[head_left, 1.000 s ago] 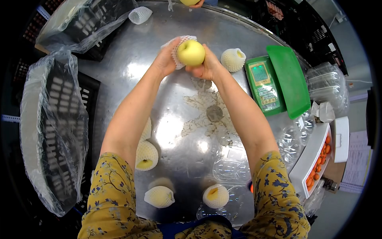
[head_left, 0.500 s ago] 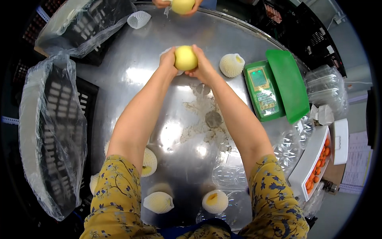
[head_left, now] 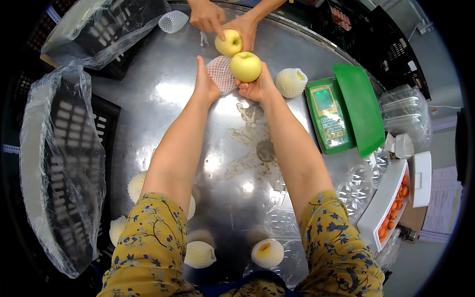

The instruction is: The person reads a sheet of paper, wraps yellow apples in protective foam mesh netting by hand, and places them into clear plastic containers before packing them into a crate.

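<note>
My right hand (head_left: 256, 85) holds a yellow apple (head_left: 246, 67), its fingers curled around the lower right side and the stem hollow facing up. My left hand (head_left: 206, 88) has its thumb stretched away, against the near left edge of a white foam net sleeve (head_left: 220, 74); its other fingers are partly hidden by the net. Just beyond, another person's hand (head_left: 246, 28) supports a second yellow apple (head_left: 229, 43) while that person's other hand (head_left: 205, 16) puts a finger on it. Right of my right hand stands a fruit in a foam net (head_left: 291, 82).
A green scale (head_left: 327, 116) with a raised cover lies right. Beyond it a white box (head_left: 386, 208) holds small orange fruits. Plastic-lined black crates (head_left: 64, 168) line the left. Several netted fruits (head_left: 267, 253) and clear plastic trays lie near me on the metal table (head_left: 217, 133).
My left hand has left the apple and opened beside the net; my right hand has shifted it slightly right. The other person's hands have moved closer, bringing the second apple beside mine.
</note>
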The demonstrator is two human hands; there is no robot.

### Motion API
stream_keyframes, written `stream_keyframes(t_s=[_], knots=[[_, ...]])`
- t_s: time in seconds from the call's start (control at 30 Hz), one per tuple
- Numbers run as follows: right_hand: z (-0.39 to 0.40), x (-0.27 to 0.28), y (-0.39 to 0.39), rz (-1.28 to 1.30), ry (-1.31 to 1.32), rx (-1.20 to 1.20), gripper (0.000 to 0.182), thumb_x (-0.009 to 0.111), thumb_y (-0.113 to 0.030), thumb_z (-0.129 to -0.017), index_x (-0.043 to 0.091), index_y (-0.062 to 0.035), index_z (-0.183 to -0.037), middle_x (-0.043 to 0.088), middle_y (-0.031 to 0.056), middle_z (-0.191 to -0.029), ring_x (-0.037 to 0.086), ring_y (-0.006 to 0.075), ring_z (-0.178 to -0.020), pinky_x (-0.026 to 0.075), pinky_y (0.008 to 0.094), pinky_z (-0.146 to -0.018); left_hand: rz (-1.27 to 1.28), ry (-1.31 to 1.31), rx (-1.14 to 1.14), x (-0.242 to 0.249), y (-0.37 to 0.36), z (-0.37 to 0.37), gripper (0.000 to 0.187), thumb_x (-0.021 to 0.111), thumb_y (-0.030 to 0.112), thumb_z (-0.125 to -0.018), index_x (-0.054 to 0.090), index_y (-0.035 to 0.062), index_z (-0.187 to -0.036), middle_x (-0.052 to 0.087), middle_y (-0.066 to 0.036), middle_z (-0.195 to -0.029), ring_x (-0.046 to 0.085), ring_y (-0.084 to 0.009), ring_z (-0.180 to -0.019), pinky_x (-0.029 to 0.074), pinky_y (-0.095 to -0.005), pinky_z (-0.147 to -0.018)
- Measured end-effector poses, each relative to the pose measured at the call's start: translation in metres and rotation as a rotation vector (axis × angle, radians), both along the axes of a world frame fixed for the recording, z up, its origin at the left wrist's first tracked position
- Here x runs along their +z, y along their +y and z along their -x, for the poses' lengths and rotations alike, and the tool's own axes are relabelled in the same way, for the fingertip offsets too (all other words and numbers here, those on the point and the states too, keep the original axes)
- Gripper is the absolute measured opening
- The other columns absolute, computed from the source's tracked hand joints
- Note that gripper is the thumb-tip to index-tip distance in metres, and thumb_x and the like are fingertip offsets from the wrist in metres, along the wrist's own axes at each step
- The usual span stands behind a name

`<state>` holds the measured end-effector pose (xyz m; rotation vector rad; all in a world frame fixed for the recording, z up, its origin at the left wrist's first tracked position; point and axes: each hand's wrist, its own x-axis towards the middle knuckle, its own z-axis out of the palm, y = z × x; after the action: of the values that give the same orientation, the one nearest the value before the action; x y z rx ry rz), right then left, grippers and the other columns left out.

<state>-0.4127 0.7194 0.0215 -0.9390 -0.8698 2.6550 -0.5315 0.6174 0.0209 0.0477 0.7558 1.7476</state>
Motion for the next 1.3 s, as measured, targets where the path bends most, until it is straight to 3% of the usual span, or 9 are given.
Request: stream_keyframes(t_s=[0.57, 0.67, 0.77, 0.87, 0.97, 1.0, 1.1, 1.2, 1.3], knots=[[-0.002, -0.011, 0.000, -0.040, 0.068, 0.028, 0.051, 0.038, -0.054, -0.086, 0.059, -0.0076, -0.087, 0.058, 0.0090, -0.066, 0.052, 0.0183, -0.047, 0.039, 0.0269, -0.040, 0.016, 0.031, 0.011, -0.009, 0.002, 0.001, 0.087, 0.020, 0.072, -0.084, 0.043, 0.0002, -0.126, 0.051, -0.017, -0.123, 0.050, -0.0289, -0.115, 0.041, -0.0434, -0.097], [-0.006, -0.024, 0.002, -0.020, 0.210, 0.050, 0.053, 0.037, -0.054, -0.088, 0.057, -0.0074, -0.102, 0.061, 0.0115, -0.079, 0.058, 0.0206, -0.062, 0.046, 0.0280, -0.052, -0.029, 0.059, 0.005, -0.017, 0.003, 0.004, 0.085, 0.020, 0.072, -0.085, 0.044, 0.0014, -0.125, 0.052, -0.016, -0.122, 0.052, -0.0281, -0.113, 0.044, -0.0429, -0.094], [-0.003, -0.009, -0.017, -0.175, 0.205, -0.172, 0.045, 0.055, -0.041, -0.086, 0.051, -0.0066, -0.116, 0.060, 0.0134, -0.100, 0.060, 0.0232, -0.085, 0.050, 0.0334, -0.071, -0.031, 0.051, -0.001, -0.015, 0.000, 0.002, 0.084, 0.023, 0.072, -0.084, 0.045, 0.0023, -0.126, 0.052, -0.016, -0.122, 0.052, -0.0286, -0.113, 0.043, -0.0429, -0.095], [-0.004, -0.007, -0.033, -0.934, 0.121, -0.214, 0.056, 0.073, -0.018, -0.074, 0.046, -0.0066, -0.122, 0.054, 0.0132, -0.118, 0.055, 0.0260, -0.104, 0.047, 0.0367, -0.086, -0.065, 0.013, -0.045, -0.015, -0.003, 0.006, 0.075, 0.034, 0.066, -0.085, 0.047, 0.0035, -0.123, 0.054, -0.014, -0.120, 0.053, -0.0279, -0.111, 0.043, -0.0422, -0.095], [-0.011, 0.005, -0.038, -1.764, -0.109, -0.118, 0.067, 0.078, -0.005, -0.063, 0.046, -0.0066, -0.122, 0.052, 0.0112, -0.123, 0.053, 0.0262, -0.109, 0.046, 0.0352, -0.089, 0.003, 0.033, -0.190, -0.009, -0.007, 0.015, 0.059, 0.048, 0.053, -0.086, 0.051, 0.0043, -0.119, 0.057, -0.013, -0.115, 0.056, -0.0260, -0.106, 0.045, -0.0408, -0.092], [-0.017, 0.013, -0.043, -1.885, -0.144, -0.095, 0.068, 0.077, -0.006, -0.064, 0.045, -0.0078, -0.124, 0.052, 0.0101, -0.122, 0.053, 0.0270, -0.110, 0.045, 0.0332, -0.090, 0.050, 0.044, -0.254, -0.004, -0.012, 0.013, 0.054, 0.053, 0.048, -0.085, 0.052, 0.0045, -0.118, 0.058, -0.012, -0.113, 0.057, -0.0254, -0.104, 0.046, -0.0404, -0.092], [-0.040, 0.045, -0.059, -1.762, -0.116, -0.074, 0.067, 0.076, -0.003, -0.062, 0.045, -0.0074, -0.122, 0.052, 0.0112, -0.121, 0.050, 0.0283, -0.113, 0.044, 0.0352, -0.093, 0.018, 0.191, -0.292, 0.025, -0.023, 0.004, 0.048, 0.059, 0.038, -0.083, 0.053, 0.0042, -0.116, 0.060, -0.011, -0.110, 0.059, -0.0239, -0.099, 0.047, -0.0389, -0.089], [-0.077, 0.075, -0.071, -1.256, -0.045, -0.253, 0.053, 0.071, -0.023, -0.076, 0.046, -0.0083, -0.121, 0.056, 0.0118, -0.114, 0.060, 0.0251, -0.097, 0.051, 0.0345, -0.078, -0.119, 0.400, -0.330, 0.075, -0.051, -0.018, 0.038, 0.061, 0.029, -0.081, 0.056, 0.0043, -0.110, 0.061, -0.010, -0.103, 0.060, -0.0218, -0.094, 0.051, -0.0366, -0.082], [-0.129, 0.128, -0.126, -0.483, 0.068, 0.063, 0.057, 0.048, -0.048, -0.086, 0.042, -0.0067, -0.125, 0.059, 0.0138, -0.106, 0.060, 0.0231, -0.099, 0.053, 0.0353, -0.076, -0.282, 0.738, -0.257, 0.131, -0.107, -0.068, 0.043, 0.066, 0.018, -0.076, 0.054, 0.0027, -0.114, 0.059, -0.008, -0.109, 0.058, -0.0189, -0.099, 0.048, -0.0330, -0.086]])
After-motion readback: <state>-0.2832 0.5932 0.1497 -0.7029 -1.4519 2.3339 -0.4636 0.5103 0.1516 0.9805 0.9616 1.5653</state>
